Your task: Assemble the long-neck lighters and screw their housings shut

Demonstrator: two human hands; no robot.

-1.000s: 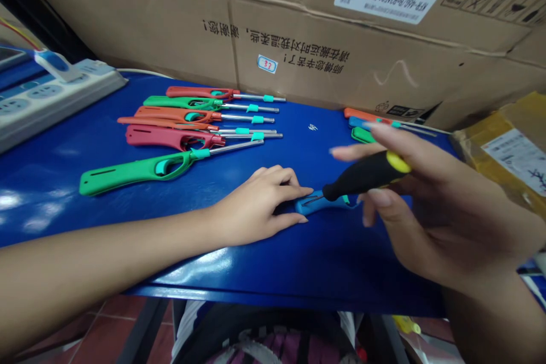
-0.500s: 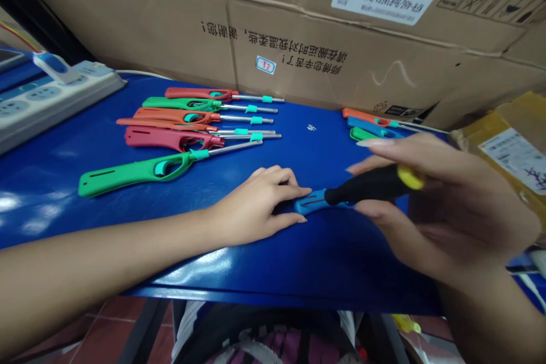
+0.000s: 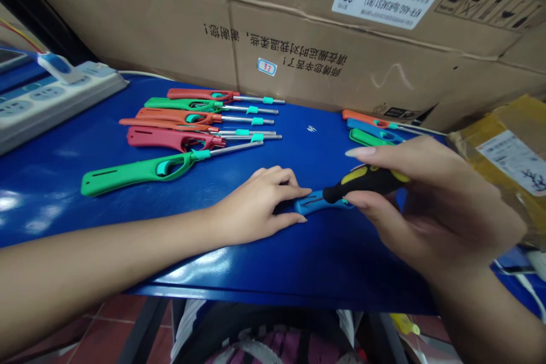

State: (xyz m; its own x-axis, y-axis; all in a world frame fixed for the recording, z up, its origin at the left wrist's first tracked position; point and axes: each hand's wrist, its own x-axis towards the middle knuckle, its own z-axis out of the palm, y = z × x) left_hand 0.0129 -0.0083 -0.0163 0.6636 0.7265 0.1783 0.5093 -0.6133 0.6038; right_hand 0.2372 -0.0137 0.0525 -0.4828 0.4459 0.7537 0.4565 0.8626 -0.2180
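1. The left hand [image 3: 258, 206] pinches the left end of the blue lighter [image 3: 303, 208] between thumb and index finger. The lighter lies flat on the surface [image 3: 315, 153], near side, right of centre.
2. The right hand [image 3: 452, 210] grips the screwdriver [image 3: 371, 180] by its handle, pointing it left and down at the lighter body.
3. Step in hand, as judged: turning the screwdriver. The next move calls for a steady pinch and maintained alignment.
4. Tip seating cannot be confirmed. Handle and right hand hide the lighter's right end.
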